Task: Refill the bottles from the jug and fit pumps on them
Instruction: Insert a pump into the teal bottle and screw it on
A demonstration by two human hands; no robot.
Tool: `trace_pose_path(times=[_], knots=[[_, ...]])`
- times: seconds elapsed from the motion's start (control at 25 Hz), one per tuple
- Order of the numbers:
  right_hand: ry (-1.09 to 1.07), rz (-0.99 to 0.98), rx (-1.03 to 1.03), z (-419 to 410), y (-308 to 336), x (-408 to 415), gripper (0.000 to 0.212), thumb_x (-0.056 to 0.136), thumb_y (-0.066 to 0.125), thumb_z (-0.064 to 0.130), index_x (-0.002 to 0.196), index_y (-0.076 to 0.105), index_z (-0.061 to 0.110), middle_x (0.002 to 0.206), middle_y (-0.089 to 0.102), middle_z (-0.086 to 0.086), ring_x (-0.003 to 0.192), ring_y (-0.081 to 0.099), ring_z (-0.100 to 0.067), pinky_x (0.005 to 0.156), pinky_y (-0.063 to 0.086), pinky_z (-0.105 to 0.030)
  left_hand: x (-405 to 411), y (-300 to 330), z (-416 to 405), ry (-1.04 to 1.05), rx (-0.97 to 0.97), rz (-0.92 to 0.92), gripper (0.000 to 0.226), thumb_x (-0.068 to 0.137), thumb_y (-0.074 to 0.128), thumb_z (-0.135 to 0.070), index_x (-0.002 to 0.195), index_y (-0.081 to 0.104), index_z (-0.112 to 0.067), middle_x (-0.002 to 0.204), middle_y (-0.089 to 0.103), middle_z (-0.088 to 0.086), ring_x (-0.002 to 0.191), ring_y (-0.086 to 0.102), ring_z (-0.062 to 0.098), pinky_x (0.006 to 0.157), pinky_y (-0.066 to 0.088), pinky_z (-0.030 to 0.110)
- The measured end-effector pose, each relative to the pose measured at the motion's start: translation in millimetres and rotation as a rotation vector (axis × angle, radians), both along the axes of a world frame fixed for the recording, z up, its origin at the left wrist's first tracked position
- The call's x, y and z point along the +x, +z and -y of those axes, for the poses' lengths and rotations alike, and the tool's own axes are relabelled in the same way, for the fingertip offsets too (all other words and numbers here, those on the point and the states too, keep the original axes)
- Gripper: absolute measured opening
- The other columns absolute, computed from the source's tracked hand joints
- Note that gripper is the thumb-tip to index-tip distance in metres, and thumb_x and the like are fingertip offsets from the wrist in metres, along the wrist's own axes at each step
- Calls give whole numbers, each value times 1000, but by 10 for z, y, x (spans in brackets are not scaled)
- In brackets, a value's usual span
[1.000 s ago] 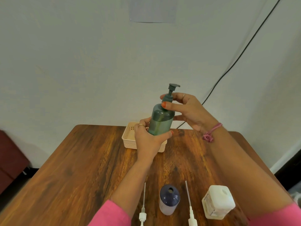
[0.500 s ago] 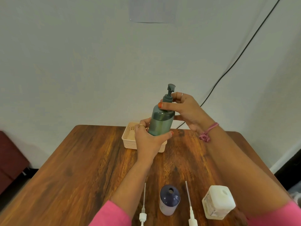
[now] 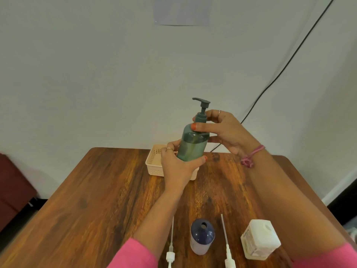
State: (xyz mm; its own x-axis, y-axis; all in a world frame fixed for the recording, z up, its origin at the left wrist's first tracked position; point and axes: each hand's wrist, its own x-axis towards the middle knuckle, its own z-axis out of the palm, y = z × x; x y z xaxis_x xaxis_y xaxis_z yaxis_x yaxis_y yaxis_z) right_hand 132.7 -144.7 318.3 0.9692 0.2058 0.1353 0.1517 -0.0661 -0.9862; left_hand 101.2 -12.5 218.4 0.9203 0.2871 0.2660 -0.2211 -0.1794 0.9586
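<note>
A green bottle (image 3: 192, 147) is held up above the table, tilted slightly, with a green pump (image 3: 201, 111) on its neck. My left hand (image 3: 178, 165) wraps the bottle's lower body. My right hand (image 3: 222, 130) pinches the pump's collar with thumb and fingers. The pump's spout points left. Near the front edge stands an open dark blue bottle (image 3: 201, 236) with no pump. Two white pumps lie flat on either side of it, one on the left (image 3: 171, 248) and one on the right (image 3: 227, 246). A white square jug (image 3: 259, 239) stands to the right, partly behind my right forearm.
A cream plastic basket (image 3: 154, 163) sits at the back of the wooden table (image 3: 96, 200), right behind my left hand. A black cable (image 3: 289, 59) runs down the wall at right. A dark red seat (image 3: 11, 190) stands at the far left.
The pump head has turned on the bottle: its spout pointed right a second ago and now points left. My right hand shifted its grip on the collar. The bottle stays in place.
</note>
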Motion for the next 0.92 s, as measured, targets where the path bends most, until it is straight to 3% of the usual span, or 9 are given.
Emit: trace_pose_path(times=[0.08,0.16,0.28,0.44,0.52,0.64,0.72,0.84,0.92], knots=[[-113,38,-55,-111,-61,8,58,59,87,35,106,61,12,108,66,-5,96,68,-20,75,60,-34,6,-5,-2,5,3,-2,73,51,93,-33,112,52,-25,110,50,-6,101,52,6,75,51,18],[-13,16,-75,-77,-86,29,71,56,85,42,117,58,17,116,62,-1,105,64,-17,81,58,-33,5,-6,-13,5,-7,-13,74,51,93,-34,112,53,-24,111,51,-4,101,53,6,76,53,20],[219,-54,77,88,-20,24,51,68,78,30,117,65,26,123,65,1,111,63,-15,81,56,-32,6,-10,-27,6,-10,-25,74,51,93,-35,112,52,-25,112,51,-3,100,53,5,78,54,23],[-8,-3,44,-70,-36,36,48,60,86,29,101,66,17,101,72,0,91,70,-14,65,57,-27,5,-18,-22,8,-11,-26,74,51,93,-33,112,52,-25,113,52,-1,102,54,8,82,56,31],[-101,38,-19,-175,-78,38,48,62,86,35,99,62,17,98,69,0,87,70,-13,65,58,-27,8,-30,-22,12,-9,-28,74,51,93,-34,112,53,-23,113,52,-1,102,54,8,83,56,33],[49,5,-86,-66,-39,53,56,64,82,40,113,61,20,114,64,3,100,66,-10,72,57,-24,18,-37,-32,19,-3,-35,73,52,93,-35,112,51,-25,113,52,-2,101,53,7,82,56,30],[202,-39,-69,39,1,48,47,72,78,27,116,63,26,122,63,6,108,63,-9,79,56,-27,24,-34,-36,15,-1,-39,74,52,92,-35,112,51,-26,112,51,-3,101,53,6,81,55,28],[110,-8,-55,34,-5,50,34,75,78,15,108,69,18,112,70,5,105,66,-14,77,58,-30,37,-34,-35,17,9,-36,74,53,93,-35,113,50,-27,113,51,-4,103,53,8,81,55,26],[-10,-20,-57,-60,-34,41,42,69,83,20,106,66,12,106,69,0,100,67,-18,75,59,-32,36,-44,-26,16,15,-34,75,52,93,-34,113,50,-25,113,51,-3,105,53,10,82,55,29]])
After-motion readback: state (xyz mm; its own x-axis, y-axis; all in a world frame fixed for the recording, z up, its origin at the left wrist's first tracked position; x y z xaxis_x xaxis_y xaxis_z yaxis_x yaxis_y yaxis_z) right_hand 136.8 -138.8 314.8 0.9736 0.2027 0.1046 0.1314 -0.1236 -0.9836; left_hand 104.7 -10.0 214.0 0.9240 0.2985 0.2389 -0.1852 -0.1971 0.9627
